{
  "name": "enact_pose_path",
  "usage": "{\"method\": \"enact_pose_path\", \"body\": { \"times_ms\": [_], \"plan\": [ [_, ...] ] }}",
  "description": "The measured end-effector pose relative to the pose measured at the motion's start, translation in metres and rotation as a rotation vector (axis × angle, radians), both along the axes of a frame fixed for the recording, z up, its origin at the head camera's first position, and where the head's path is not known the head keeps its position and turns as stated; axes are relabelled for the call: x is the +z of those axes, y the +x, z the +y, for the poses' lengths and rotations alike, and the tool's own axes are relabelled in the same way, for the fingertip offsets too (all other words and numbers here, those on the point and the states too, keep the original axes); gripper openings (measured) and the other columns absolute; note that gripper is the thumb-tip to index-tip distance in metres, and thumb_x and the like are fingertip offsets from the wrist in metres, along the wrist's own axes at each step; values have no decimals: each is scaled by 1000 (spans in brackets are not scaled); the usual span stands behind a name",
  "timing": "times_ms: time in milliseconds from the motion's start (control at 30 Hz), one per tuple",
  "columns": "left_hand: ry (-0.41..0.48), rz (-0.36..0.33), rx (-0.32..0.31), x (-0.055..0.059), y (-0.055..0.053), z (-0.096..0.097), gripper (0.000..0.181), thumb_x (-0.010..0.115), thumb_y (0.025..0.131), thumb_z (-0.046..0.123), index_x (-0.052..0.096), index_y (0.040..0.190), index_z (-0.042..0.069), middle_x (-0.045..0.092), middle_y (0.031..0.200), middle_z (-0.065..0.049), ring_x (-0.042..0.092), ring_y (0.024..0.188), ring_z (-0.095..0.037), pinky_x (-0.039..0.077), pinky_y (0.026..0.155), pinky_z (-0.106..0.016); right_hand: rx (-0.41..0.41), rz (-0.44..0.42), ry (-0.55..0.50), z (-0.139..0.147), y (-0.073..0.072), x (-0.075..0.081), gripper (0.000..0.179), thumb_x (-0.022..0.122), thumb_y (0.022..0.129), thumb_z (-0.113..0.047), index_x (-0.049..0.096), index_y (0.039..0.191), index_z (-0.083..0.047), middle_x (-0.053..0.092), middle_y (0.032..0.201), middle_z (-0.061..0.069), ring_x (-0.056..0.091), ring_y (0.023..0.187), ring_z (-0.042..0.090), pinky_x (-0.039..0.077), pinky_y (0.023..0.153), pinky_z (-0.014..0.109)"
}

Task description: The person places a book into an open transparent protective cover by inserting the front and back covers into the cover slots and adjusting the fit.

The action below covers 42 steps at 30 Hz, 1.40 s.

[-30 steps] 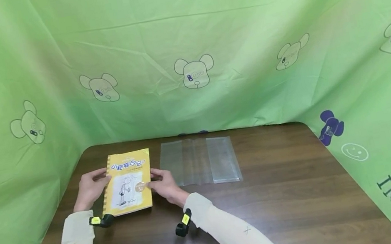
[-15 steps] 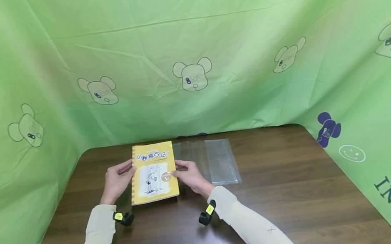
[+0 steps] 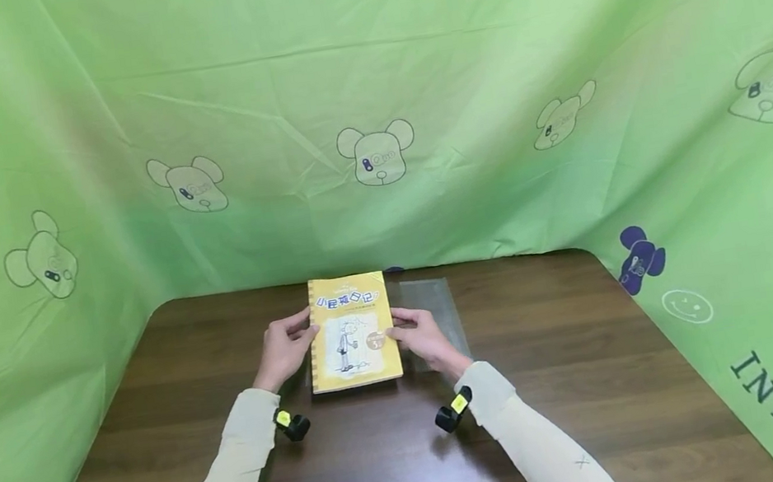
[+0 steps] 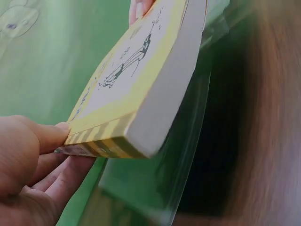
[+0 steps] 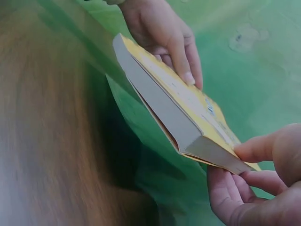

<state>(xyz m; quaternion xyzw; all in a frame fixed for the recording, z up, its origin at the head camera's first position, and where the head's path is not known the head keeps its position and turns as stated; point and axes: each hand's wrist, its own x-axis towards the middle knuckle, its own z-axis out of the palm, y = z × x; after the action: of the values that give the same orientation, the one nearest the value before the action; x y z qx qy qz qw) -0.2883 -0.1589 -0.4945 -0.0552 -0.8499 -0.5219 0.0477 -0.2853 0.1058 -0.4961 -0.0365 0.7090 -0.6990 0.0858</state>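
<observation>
Head view: a yellow book (image 3: 350, 313) is held above the table (image 3: 565, 381).
The left hand (image 3: 285, 351) pinches its spine side, the right hand (image 3: 427, 338) its opposite edge; a transparent cover (image 3: 433, 301) lies beneath, partly hidden.

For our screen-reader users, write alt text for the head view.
A person's hands hold a yellow book by its left and right edges over a clear plastic sheet on a brown wood-grain table. Green cloth printed with bear heads hangs behind and at both sides.
</observation>
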Motion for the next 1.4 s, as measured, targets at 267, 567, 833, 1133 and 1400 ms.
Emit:
{"method": "enact_pose_path", "body": {
  "times_ms": [267,567,833,1133,1400],
  "plan": [
    [39,-86,-165,0,-8,40,61,62,100,9,39,156,9,46,155,-20,68,113,-34,61,85,-37,-74,1,71,40,-5,0,49,58,93,9,48,141,15,61,120,30,68,82,15,61,70,28],
    [28,-94,-185,-1,-12,80,64,58,101,6,31,158,1,66,125,-25,70,96,-25,58,70,-31,-132,-28,172,68,-11,1,47,57,98,3,50,144,9,62,124,28,66,87,15,57,70,23],
    [54,-118,-230,-5,-13,106,67,55,99,-1,24,158,-5,70,108,-23,65,78,-16,56,60,-28,-153,-49,179,85,-11,-3,47,58,98,4,49,144,11,60,129,32,66,88,14,57,71,21],
    [16,-80,-255,-8,-9,122,64,57,98,-2,28,155,-10,64,126,-29,69,101,-29,61,74,-30,-134,-14,226,102,-10,-9,58,72,89,1,51,141,12,62,125,33,67,88,14,56,69,18],
    [-6,-70,-253,-16,-7,125,68,59,98,-3,25,156,-10,58,134,-29,65,102,-27,59,73,-28,-143,-13,315,105,-10,-15,58,73,90,0,50,143,10,62,130,30,69,102,26,58,76,23]
  ]
}}
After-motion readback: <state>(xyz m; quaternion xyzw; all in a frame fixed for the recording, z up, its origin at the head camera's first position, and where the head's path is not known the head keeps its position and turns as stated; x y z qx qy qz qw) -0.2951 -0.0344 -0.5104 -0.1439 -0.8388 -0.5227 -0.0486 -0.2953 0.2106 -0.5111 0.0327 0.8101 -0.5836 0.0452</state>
